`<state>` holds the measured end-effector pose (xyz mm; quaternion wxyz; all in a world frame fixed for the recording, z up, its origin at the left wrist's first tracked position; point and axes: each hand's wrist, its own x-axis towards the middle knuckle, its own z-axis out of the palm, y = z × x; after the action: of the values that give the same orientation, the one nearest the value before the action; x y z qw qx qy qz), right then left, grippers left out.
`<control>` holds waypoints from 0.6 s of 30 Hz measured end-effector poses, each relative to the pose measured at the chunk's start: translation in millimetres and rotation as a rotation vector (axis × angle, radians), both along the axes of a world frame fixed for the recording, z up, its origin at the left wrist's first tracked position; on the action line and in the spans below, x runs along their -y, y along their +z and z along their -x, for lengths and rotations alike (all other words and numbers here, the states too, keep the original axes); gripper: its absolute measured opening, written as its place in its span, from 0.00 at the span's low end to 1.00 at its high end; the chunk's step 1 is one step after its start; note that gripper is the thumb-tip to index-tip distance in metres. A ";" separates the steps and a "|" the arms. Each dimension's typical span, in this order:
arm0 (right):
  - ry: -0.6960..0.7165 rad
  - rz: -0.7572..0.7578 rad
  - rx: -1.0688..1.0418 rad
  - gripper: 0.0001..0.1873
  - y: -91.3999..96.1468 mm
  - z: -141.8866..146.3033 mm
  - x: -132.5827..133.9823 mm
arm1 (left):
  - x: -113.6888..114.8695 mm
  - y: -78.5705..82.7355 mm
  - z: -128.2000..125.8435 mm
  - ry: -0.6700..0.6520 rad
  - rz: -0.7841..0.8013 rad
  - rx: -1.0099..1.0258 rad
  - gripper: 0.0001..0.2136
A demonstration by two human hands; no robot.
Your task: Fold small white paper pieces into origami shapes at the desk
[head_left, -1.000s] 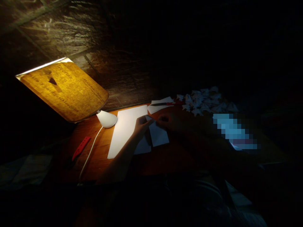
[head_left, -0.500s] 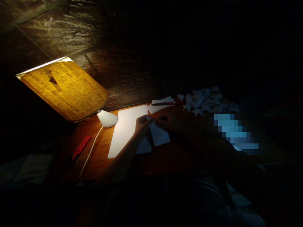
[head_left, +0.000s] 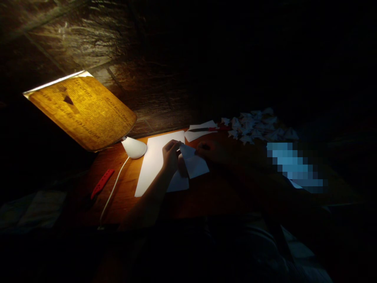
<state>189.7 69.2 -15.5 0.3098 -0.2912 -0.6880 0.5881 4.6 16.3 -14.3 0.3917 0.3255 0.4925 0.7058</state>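
A small white sheet of paper (head_left: 194,163) is held up over the table between my two hands. My left hand (head_left: 171,153) pinches its upper left corner with fingers closed. On the paper's right edge, the fingers of my right hand (head_left: 210,151) are closed too, though that hand lies in deep shadow. Beneath my left hand and forearm rests a larger stack of white paper (head_left: 156,161) on the wooden table (head_left: 120,188). Whether the held sheet has a crease is hard to make out.
A lit lamp (head_left: 85,110) with a printed shade stands left, its white cord (head_left: 114,192) running to the front edge. Near it lies a red-handled tool (head_left: 102,183). At the back are a knife (head_left: 200,129) on paper pieces (head_left: 194,135), and many folded paper pieces (head_left: 253,125).
My left hand has shifted left along the sheet's top, drawing that corner outward. The paper has turned and opened wider between my hands. My right hand has barely moved.
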 end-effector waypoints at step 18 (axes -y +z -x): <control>0.017 -0.041 0.005 0.13 -5.2 0.6 -4.5 | 0.6 7.8 3.6 0.045 -0.005 -0.001 0.09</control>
<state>189.1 73.7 -20.7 0.3090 -0.2803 -0.7030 0.5760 1.0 15.6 -6.5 0.3744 0.3155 0.4980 0.7157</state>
